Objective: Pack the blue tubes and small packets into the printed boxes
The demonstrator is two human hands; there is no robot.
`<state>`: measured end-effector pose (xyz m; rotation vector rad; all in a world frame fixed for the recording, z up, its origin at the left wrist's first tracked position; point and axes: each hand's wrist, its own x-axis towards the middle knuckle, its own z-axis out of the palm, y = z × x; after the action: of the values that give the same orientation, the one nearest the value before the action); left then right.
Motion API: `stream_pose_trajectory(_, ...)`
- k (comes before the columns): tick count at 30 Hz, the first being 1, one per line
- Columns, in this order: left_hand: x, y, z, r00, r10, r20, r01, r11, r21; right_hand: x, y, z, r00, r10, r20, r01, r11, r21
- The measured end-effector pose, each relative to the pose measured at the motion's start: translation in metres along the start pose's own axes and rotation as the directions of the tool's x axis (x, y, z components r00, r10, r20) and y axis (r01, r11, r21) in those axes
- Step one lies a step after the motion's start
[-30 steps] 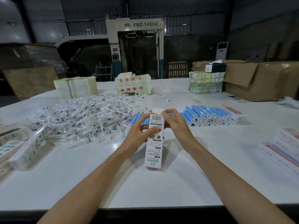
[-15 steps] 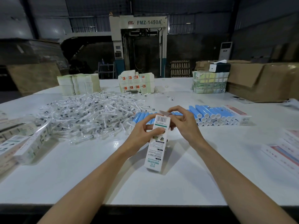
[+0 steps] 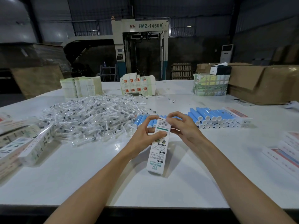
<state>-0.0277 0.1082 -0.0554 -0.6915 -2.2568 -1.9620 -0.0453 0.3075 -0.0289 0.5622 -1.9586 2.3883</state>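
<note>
The top flap of the printed box, raised a second ago, is now folded down. The left hand grips the box's upper part, its foot on the tabletop. The right hand pinches the flap shut. This box seems nearly closed; blue tubes lie just behind.

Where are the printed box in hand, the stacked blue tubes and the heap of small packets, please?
printed box (image 3: pixel 157 152): head view, middle of its front face.
blue tubes (image 3: pixel 208 114): head view, blue body of a tube in the right stack.
small packets (image 3: pixel 90 117): head view, centre of the heap.
</note>
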Motion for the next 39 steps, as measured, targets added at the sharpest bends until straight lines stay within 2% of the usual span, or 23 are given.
stream_pose_trajectory(8, -0.001, 0.005, 0.002, 0.998, 0.047, -0.033, -0.047, 0.999, 0.007, 0.001, -0.002, 0.001, 0.999, 0.026, -0.043, -0.025, 0.999, 0.034)
stream_pose_trajectory(17, 0.002, 0.007, -0.001, 0.996, 0.082, 0.047, -0.085, 0.994, 0.064, 0.006, -0.004, -0.001, 0.994, 0.099, -0.051, -0.096, 0.994, 0.061)
stream_pose_trajectory(23, 0.003, 0.004, 0.001, 0.997, 0.069, 0.023, -0.070, 0.996, 0.062, 0.006, -0.008, -0.009, 0.992, 0.127, 0.026, -0.129, 0.990, 0.055)
stream_pose_trajectory(30, 0.005, 0.005, -0.003, 1.000, 0.029, 0.001, -0.029, 0.999, 0.032, -0.001, -0.010, -0.014, 0.986, 0.091, 0.142, -0.096, 0.995, 0.031)
stream_pose_trajectory(32, 0.005, 0.004, -0.005, 1.000, 0.024, -0.018, -0.024, 1.000, 0.006, -0.003, -0.008, -0.008, 0.990, 0.046, 0.130, -0.044, 0.999, -0.018)
stream_pose_trajectory(35, 0.004, 0.003, -0.006, 1.000, 0.004, -0.020, -0.005, 0.998, -0.057, -0.004, -0.004, 0.000, 0.996, -0.091, 0.014, 0.092, 0.989, -0.119)
stream_pose_trajectory(39, 0.005, 0.004, -0.004, 0.999, 0.008, -0.047, -0.015, 0.989, -0.147, -0.003, -0.002, 0.004, 0.977, -0.215, -0.015, 0.207, 0.956, -0.206)
